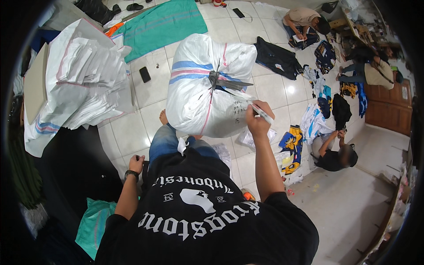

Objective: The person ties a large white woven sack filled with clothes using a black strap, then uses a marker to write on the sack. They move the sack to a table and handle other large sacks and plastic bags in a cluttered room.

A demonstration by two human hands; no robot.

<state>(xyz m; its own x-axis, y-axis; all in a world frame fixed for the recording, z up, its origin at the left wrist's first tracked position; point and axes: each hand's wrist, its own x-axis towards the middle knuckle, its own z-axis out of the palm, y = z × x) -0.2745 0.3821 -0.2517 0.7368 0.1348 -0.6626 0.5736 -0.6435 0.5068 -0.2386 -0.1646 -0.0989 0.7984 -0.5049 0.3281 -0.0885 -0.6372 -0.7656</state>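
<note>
A big stuffed white woven sack (190, 106) with blue and pink stripes stands on the floor before me. Its gathered neck is bound with black tape (227, 82), and the loose end sticks out to the right. Fingers closed around a white marker (263, 114), my right hand (257, 121) is at the sack's lower right side, beside dark handwritten marks (237, 110). Low by my left thigh hangs my left hand (137, 164), wearing a dark wristwatch (131, 174). Its fingers are curled, and I cannot make out what, if anything, they hold.
At left, an open white sack (88, 79) holds stacked white packets. A phone (144, 74) and a green woven sheet (163, 26) lie on the tiles. Folded clothes (291, 148) and several other people, one seated with a dark garment (338, 154), are at right.
</note>
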